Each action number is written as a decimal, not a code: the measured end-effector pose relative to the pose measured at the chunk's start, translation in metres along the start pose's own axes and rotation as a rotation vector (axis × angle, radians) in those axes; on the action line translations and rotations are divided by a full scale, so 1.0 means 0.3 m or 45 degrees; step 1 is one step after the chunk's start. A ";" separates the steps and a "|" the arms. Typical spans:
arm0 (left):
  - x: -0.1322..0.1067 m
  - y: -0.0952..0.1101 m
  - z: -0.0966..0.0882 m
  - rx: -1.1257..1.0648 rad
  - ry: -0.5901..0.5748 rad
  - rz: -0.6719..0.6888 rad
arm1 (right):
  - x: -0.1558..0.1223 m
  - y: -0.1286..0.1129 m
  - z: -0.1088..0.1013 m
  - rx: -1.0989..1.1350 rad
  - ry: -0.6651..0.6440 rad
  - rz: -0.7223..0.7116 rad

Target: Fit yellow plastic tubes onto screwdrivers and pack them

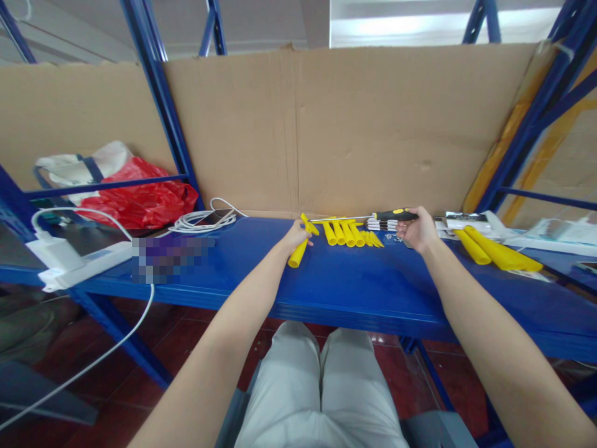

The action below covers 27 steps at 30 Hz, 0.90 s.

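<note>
My left hand [297, 236] is closed around a yellow plastic tube [297, 255] with a smaller yellow piece at its upper end. In my right hand [420, 230] is a screwdriver [396, 214] with a black and yellow handle. Its long metal shaft runs left, and its tip meets the upper end of the tube; whether it sits in a screw is too small to see. Between my hands, several yellow tubes [349, 235] lie in a row on the blue bench, with small pointed yellow pieces [373, 239] beside them. Small metal bits [390, 237] lie near my right hand.
Two larger yellow cones [494, 249] lie at the right, near stacked white packets [466, 221]. A coiled white cable [203, 219], a red plastic bag [140, 196] and a white power strip [93, 264] are at the left. Cardboard [364, 124] lines the back of the blue bench [354, 286].
</note>
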<state>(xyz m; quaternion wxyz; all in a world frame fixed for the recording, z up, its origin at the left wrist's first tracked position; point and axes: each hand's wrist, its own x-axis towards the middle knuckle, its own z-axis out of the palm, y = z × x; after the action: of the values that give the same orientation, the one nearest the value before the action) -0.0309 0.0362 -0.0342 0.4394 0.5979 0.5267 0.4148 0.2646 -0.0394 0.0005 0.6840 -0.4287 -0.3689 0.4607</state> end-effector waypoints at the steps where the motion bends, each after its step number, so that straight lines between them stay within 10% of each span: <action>1: -0.003 0.002 0.000 0.002 -0.002 0.002 | -0.001 0.000 -0.003 -0.010 -0.007 -0.003; 27: -0.022 0.012 0.001 0.149 -0.032 0.107 | -0.005 -0.031 -0.044 -0.169 -0.050 -0.016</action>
<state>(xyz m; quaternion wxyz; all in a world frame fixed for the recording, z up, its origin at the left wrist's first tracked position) -0.0302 0.0295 -0.0310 0.3922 0.6494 0.5189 0.3939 0.2789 -0.0458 0.0042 0.6496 -0.4617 -0.4146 0.4392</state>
